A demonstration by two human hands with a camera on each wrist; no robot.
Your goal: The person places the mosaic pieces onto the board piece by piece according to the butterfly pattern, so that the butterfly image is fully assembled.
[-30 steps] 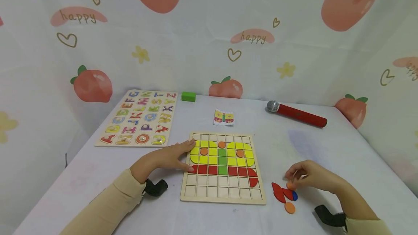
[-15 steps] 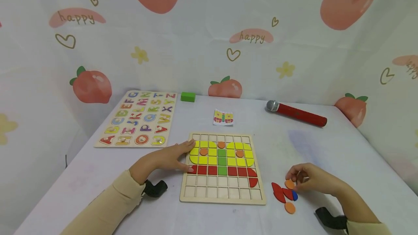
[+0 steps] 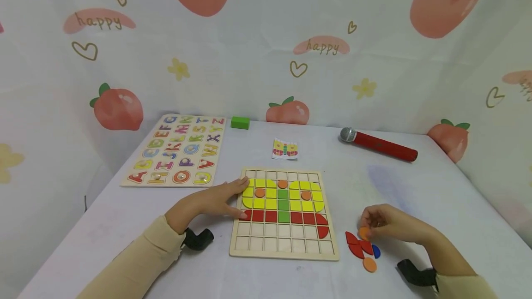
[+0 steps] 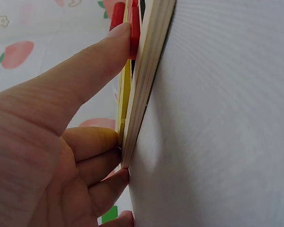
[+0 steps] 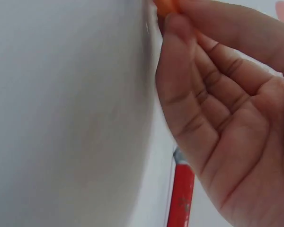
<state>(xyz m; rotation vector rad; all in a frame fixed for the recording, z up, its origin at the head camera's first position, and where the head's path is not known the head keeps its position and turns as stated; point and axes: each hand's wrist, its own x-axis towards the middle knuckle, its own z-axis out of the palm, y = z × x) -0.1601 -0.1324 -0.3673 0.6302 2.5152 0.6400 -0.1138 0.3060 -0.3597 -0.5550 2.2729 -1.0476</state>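
My left hand rests on the left edge of a wooden grid board, fingers extended. In the left wrist view its thumb touches a red tile at the board's edge. Yellow, green, red and orange pieces lie on the grid in a butterfly pattern. Right of the board, my right hand pinches an orange disc between thumb and index finger, low over the table. Just below lie several red pieces, a blue half-round piece and another orange disc.
An alphabet puzzle board lies at the back left, near a green block. Behind the grid board is a small butterfly picture card. A red microphone lies at the back right, before a printed cloth backdrop.
My right hand has shifted slightly left, and the orange disc at its fingertips has moved left with it, off the blue piece. My left hand stays on the board.
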